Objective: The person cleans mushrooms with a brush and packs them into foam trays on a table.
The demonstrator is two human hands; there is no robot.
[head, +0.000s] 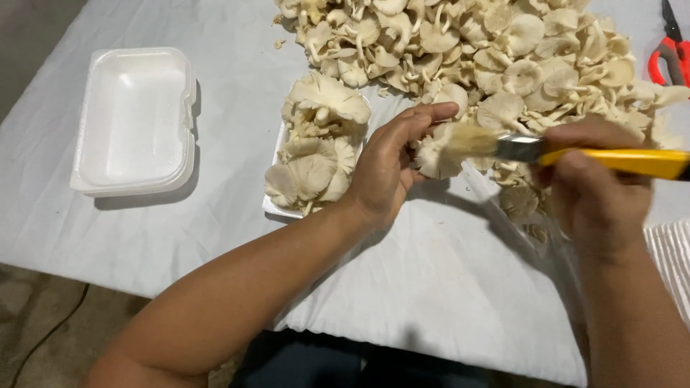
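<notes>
My left hand [392,162] holds a pale oyster mushroom [435,159] above the white-covered table [431,287]. My right hand [600,183] grips a paintbrush with a yellow handle [618,162], and its light bristles touch the top of that mushroom. Just left of my left hand, a white foam tray [277,208] is heaped with oyster mushrooms [316,144]. A large loose pile of the same mushrooms [489,50] covers the far side of the table.
A stack of empty white foam trays [136,118] sits at the left. Red-handled scissors [668,54] lie at the far right edge. A clear plastic bag [532,237] lies under my right wrist. Floor shows at the lower left.
</notes>
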